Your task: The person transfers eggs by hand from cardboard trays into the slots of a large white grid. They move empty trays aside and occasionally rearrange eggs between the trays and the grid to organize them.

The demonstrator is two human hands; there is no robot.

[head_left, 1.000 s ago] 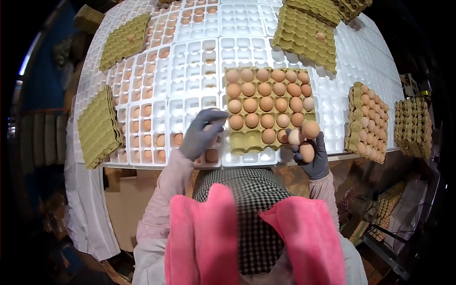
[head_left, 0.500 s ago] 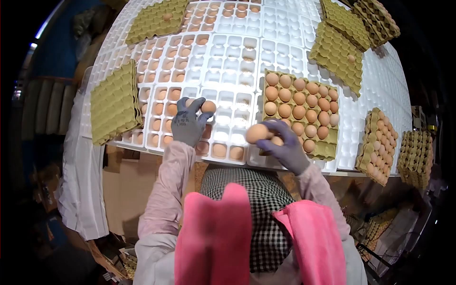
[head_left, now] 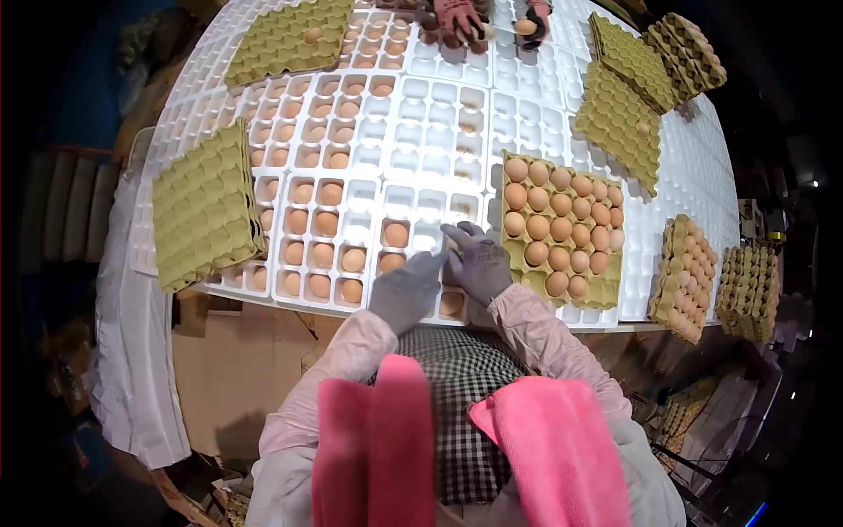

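Both hands wear grey gloves and are close together over the near white plastic tray [head_left: 421, 224]. My left hand [head_left: 407, 290] is over the tray's lower cells beside brown eggs [head_left: 396, 234]; its fingers are blurred, and anything under them is hidden. My right hand [head_left: 479, 263] reaches in from the right, fingertips bent toward the left hand, with its grip hidden from view. One egg [head_left: 451, 304] lies in a front cell below the hands. To the right, a yellowish pulp tray [head_left: 606, 281] holds several rows of eggs and has bare cups along its front.
Across the table, another person's gloved hands [head_left: 461, 22] handle eggs. Pulp trays lie at the left [head_left: 206, 211], top left [head_left: 285, 39] and top right [head_left: 619, 123]. Egg-filled pulp trays [head_left: 683, 281] and a stack [head_left: 746, 290] stand at the right. The table's edge [head_left: 351, 318] runs in front.
My left hand has moved right and nearer, my right hand left, so they now meet. The eggs seen in my right hand are no longer visible. Another person's hands have appeared at the top.
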